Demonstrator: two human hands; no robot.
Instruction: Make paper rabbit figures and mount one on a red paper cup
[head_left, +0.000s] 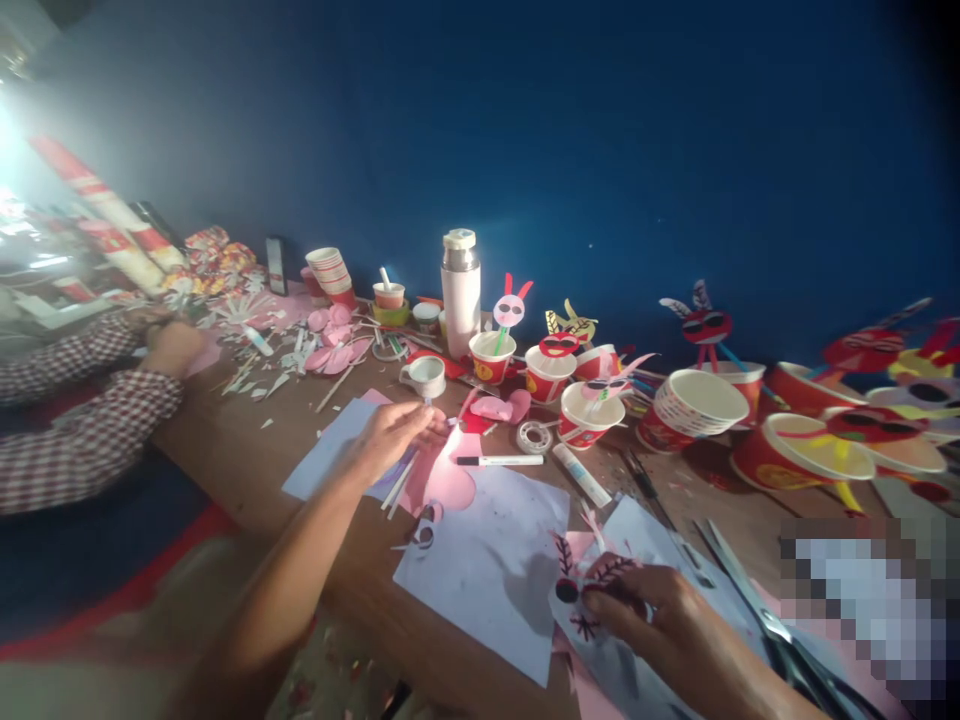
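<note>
My left hand (401,436) is over the table just in front of a white mug (426,378). Its fingertips are drawn together, and what is in them, if anything, is too small to make out. Below it lie pink paper (448,485) and a black-and-white marker (500,461). At the lower right, my right hand (664,612) pinches a paper cutout (568,594) with a black dot and dark leaf-like marks. My fingers hide part of it. White paper sheets (487,575) lie between the hands, with small black-and-white scraps (427,532) on one.
Scissors (772,620) and a glue stick (582,475) lie around my right hand. Paper cups (591,415) with paper rabbit-like figures line the wall, beside a white thermos (460,300). A tape roll (534,437) sits mid-table. At left, another person's checked sleeves (97,430) rest near paper scraps.
</note>
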